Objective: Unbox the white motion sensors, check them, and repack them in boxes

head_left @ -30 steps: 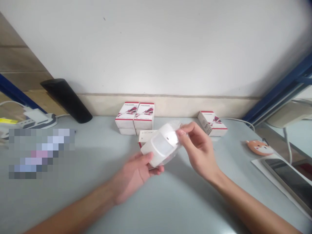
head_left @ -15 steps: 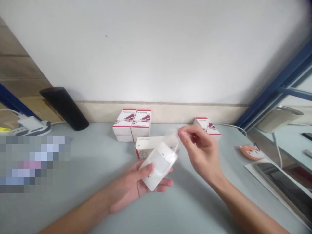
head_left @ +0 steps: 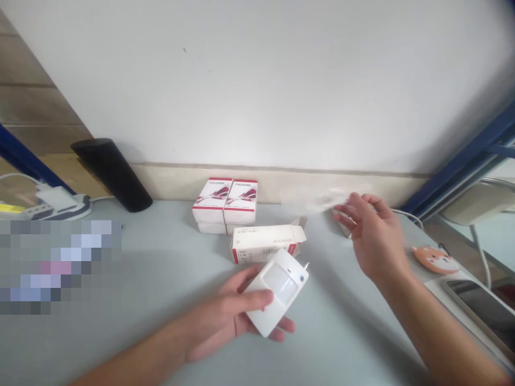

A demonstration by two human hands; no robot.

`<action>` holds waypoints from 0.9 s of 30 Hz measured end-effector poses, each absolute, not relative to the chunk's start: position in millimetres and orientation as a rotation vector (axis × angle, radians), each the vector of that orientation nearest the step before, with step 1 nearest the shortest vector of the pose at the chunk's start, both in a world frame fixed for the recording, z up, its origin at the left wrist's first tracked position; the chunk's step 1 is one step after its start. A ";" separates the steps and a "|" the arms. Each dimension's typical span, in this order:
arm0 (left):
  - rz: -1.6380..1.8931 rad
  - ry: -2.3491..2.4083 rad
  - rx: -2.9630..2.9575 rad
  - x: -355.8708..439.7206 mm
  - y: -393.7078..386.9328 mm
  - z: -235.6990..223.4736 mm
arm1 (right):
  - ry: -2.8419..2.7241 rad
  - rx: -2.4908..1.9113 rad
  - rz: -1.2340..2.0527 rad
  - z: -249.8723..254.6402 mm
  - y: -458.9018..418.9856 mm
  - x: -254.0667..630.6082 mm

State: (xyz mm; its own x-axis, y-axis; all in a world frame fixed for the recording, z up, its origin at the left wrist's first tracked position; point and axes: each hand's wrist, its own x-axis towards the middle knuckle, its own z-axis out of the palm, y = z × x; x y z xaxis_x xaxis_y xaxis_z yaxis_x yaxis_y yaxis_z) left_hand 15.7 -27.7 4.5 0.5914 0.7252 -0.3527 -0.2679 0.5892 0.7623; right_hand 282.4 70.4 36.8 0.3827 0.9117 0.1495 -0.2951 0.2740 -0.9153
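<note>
A white motion detector [head_left: 277, 292] with a pale sensor window and a short antenna rests in my left hand [head_left: 245, 308], thumb on its front and fingers beneath. My right hand [head_left: 374, 236] is off to the right near the wall, pinching a clear plastic bag [head_left: 322, 199], which is blurred. Just behind the detector lies an open white and red carton [head_left: 261, 241], its end flaps sticking out to the right. A further small box [head_left: 344, 228] is mostly hidden behind my right hand.
Two white and red boxes [head_left: 225, 203] stand side by side near the wall. A black cylinder [head_left: 115, 174] leans at the left, by a power strip [head_left: 60, 206]. On the right are an orange animal-face item [head_left: 436, 259] and a phone [head_left: 483, 311].
My right hand has pulled the plastic bag off the detector and moved right and away with it. The detector, now bare, has come slightly nearer in my left hand.
</note>
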 end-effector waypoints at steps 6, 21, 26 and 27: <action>0.502 0.632 0.742 13.8 -29.5 12.9 | -0.904 -1.069 1.188 11.1 77.1 278.5; 0.629 0.597 0.609 20.9 -27.5 6.3 | -1.448 -1.587 0.498 -16.0 86.5 284.8; 0.721 0.545 0.597 21.4 -25.5 7.7 | -1.415 -1.282 0.380 9.5 62.7 267.9; 0.746 0.547 0.596 21.0 -25.6 7.5 | -1.422 -1.208 0.426 13.3 55.3 262.5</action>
